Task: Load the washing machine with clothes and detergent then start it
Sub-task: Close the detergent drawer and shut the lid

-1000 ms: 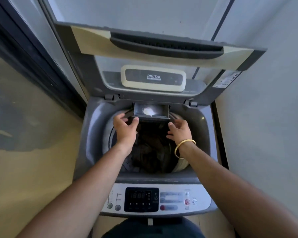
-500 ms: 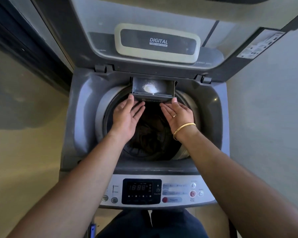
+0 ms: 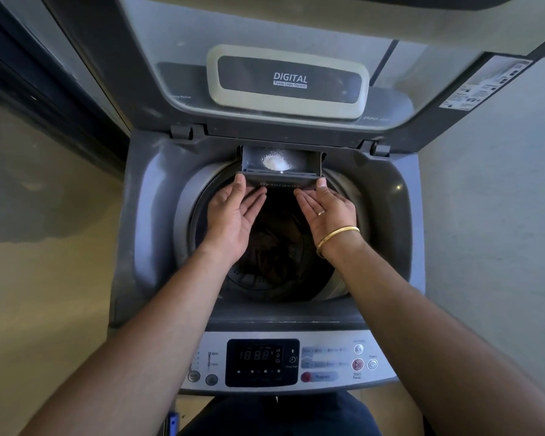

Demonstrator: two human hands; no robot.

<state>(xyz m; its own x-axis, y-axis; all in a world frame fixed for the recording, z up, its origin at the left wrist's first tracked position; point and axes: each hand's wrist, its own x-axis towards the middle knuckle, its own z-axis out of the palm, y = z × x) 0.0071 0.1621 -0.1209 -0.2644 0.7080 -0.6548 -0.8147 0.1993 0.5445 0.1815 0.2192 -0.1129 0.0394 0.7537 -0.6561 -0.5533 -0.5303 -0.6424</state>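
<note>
A grey top-loading washing machine (image 3: 145, 215) stands with its lid (image 3: 287, 80) raised. At the back of the tub mouth the detergent drawer (image 3: 255, 158) is pulled out, with a small heap of white powder (image 3: 276, 161) in it. Dark clothes (image 3: 283, 240) lie inside the drum. My left hand (image 3: 233, 215) and my right hand (image 3: 328, 212) are both flat, palms facing each other, with fingertips touching the drawer's front panel. Neither hand grips anything. A gold bangle sits on the right wrist.
The control panel (image 3: 283, 361) with a lit display and a red start button (image 3: 357, 364) runs along the machine's front edge. A beige wall is close on the left and a grey wall close on the right. The raised lid overhangs the back.
My hands have turned from curled grips on the drawer to flat palms with fingertips at its front. The camera has moved closer and lower over the machine.
</note>
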